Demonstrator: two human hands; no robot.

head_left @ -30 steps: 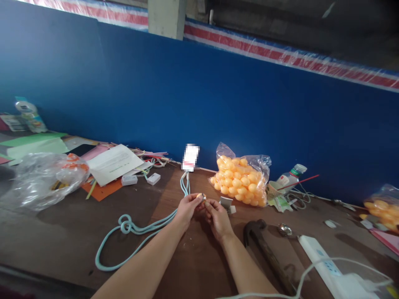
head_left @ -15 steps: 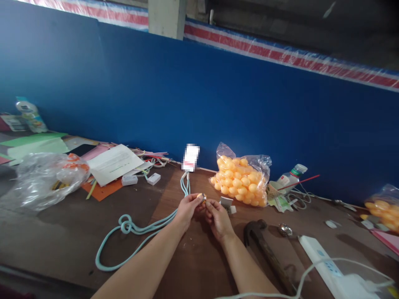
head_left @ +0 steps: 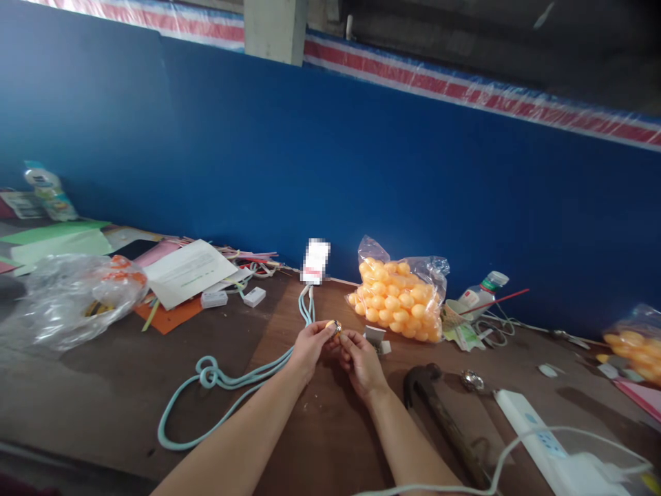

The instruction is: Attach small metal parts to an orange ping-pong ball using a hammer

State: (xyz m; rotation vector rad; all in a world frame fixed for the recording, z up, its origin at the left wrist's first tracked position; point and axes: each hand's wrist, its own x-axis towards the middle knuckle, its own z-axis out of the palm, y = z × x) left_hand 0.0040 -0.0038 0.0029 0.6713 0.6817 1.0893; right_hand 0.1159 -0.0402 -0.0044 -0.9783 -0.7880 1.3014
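Observation:
Over the middle of the table, my left hand (head_left: 310,348) pinches a small orange ball (head_left: 334,326) between thumb and fingers. A dark, shiny metallic bit shows on the ball's face. My right hand (head_left: 361,362) is closed close against its right side, thumb and forefinger pressed together; whatever is between those fingertips is too small to make out. Just beyond my right hand stands a small open grey-and-white box (head_left: 374,336). Behind it a clear plastic bag (head_left: 397,300) is filled with several similar orange balls.
A light blue cord (head_left: 227,379) lies looped at left, leading to a blurred white card (head_left: 315,262). To the right are a hammer-like tool (head_left: 438,406), a shiny metal piece (head_left: 472,380) and a white power strip (head_left: 537,434) with its cable. Papers (head_left: 189,272) and a plastic bag (head_left: 77,296) lie left.

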